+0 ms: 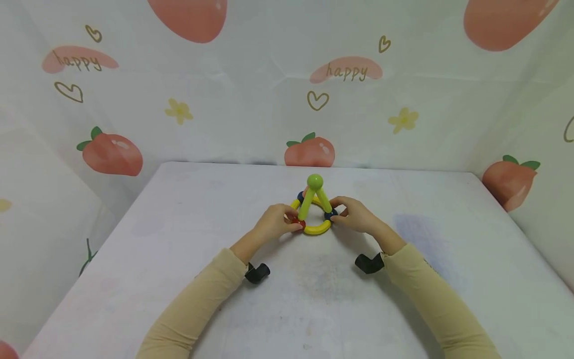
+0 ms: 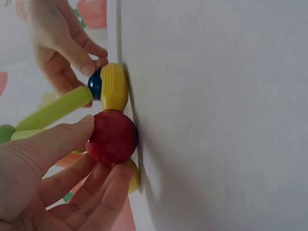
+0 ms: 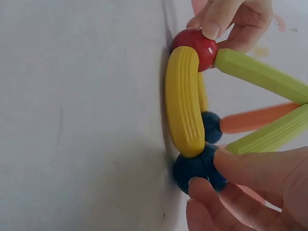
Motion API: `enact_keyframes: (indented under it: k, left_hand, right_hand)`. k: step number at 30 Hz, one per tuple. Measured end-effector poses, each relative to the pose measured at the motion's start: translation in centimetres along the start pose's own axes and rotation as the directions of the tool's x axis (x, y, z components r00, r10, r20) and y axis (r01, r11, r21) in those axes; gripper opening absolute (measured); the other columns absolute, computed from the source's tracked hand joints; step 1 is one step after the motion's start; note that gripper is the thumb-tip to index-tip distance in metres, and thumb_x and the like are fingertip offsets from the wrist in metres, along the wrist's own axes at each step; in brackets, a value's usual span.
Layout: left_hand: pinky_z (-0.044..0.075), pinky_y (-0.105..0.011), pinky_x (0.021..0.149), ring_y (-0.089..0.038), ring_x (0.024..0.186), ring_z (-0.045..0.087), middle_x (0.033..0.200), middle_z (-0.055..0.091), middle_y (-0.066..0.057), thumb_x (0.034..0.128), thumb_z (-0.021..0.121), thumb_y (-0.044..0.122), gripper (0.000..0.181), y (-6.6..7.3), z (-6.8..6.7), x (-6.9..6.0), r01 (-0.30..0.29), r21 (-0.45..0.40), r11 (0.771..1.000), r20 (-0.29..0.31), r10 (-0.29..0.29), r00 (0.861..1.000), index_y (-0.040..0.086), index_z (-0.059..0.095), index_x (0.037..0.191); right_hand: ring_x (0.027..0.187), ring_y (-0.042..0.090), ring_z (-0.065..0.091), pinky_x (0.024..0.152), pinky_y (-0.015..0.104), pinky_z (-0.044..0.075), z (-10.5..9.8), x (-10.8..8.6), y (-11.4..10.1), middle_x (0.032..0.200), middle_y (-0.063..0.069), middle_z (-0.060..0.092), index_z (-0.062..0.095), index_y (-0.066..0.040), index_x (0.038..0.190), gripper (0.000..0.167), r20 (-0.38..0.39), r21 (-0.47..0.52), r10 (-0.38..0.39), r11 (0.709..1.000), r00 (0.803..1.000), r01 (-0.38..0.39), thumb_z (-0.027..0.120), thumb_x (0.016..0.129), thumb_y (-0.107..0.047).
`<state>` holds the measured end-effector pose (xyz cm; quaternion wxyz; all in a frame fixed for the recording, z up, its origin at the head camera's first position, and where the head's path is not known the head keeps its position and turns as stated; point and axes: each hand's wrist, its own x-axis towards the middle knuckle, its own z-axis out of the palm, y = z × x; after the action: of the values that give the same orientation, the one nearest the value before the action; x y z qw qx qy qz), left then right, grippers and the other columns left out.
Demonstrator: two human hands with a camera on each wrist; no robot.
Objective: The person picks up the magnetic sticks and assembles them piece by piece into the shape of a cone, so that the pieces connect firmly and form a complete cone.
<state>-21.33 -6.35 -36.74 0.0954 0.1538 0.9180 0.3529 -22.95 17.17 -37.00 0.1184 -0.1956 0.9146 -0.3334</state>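
A pyramid of toy rods and balls stands on the table. Curved yellow rods [image 1: 317,229] form its ring base, joined by a red ball [image 2: 112,137] and two dark blue balls. Two lime rods [image 3: 262,74] and an orange rod [image 3: 260,118] rise to a green ball [image 1: 315,181] on top. My left hand [image 1: 277,221] pinches the red ball between thumb and fingers. With thumb and fingertips my right hand [image 1: 354,214] grips the near blue ball [image 3: 192,173]. The other blue ball [image 3: 211,126], at the back, is untouched.
The white table [image 1: 314,299] reaches back to a hanging cloth [image 1: 251,89] printed with fruit, hearts and flowers. A black angled piece [image 1: 257,273] sits by the left wrist, and another black piece [image 1: 369,264] by the right wrist.
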Motion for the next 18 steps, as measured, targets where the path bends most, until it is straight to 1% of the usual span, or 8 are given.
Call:
enact_keyframes:
  k: [3, 7, 13, 18]
  left_hand:
    - [0.052, -0.024, 0.072, -0.018, 0.083, 0.062, 0.097, 0.068, -0.009, 0.08, 0.073, 0.016, 0.031, -0.2, -0.2, 0.1, 0.026, -0.023, 0.999, -0.014, -0.026, 1.0, 0.002, 0.068, 0.107]
    - [0.054, -0.027, 0.076, -0.02, 0.087, 0.064, 0.101, 0.069, -0.01, 0.0811, 0.072, 0.015, 0.03, -0.3, -0.4, 0.3, 0.031, -0.042, 0.999, -0.029, -0.032, 0.999, 0.002, 0.068, 0.107]
    - [0.055, -0.028, 0.077, -0.023, 0.09, 0.067, 0.104, 0.069, -0.013, 0.0826, 0.07, 0.013, 0.029, -0.7, -0.4, 0.9, 0.014, -0.054, 0.998, -0.059, -0.017, 0.998, 0.0, 0.067, 0.108]
    - [0.055, -0.028, 0.077, -0.023, 0.091, 0.068, 0.106, 0.068, -0.013, 0.0827, 0.07, 0.013, 0.031, -0.7, -0.4, 1.2, 0.027, -0.058, 0.998, -0.051, -0.03, 0.998, 0.0, 0.066, 0.111]
  right_hand:
    - [0.086, 0.023, 0.065, 0.069, 0.028, 0.052, 0.0, 0.0, 0.1, 0.125, 0.02, 0.054, 0.052, -0.001, 0.125, 0.038, 0.003, 0.016, 0.047, 0.999, 0.999, -0.047, 0.06, 0.089, -0.011]
    - [0.081, 0.019, 0.063, 0.067, 0.027, 0.051, 0.1, 0.0, 0.3, 0.123, 0.02, 0.055, 0.053, -0.001, 0.122, 0.037, -0.004, 0.031, 0.074, 0.997, 0.997, -0.074, 0.061, 0.089, -0.013]
    - [0.078, 0.018, 0.063, 0.065, 0.025, 0.05, 0.4, -0.2, 0.5, 0.119, 0.02, 0.057, 0.055, 0.001, 0.118, 0.037, -0.042, 0.048, 0.074, 0.996, 0.996, -0.072, 0.065, 0.086, -0.015]
    - [0.081, 0.019, 0.065, 0.064, 0.025, 0.05, 0.4, -0.3, 0.5, 0.119, 0.02, 0.058, 0.056, 0.0, 0.118, 0.037, -0.064, 0.051, 0.082, 0.996, 0.995, -0.079, 0.066, 0.086, -0.016]
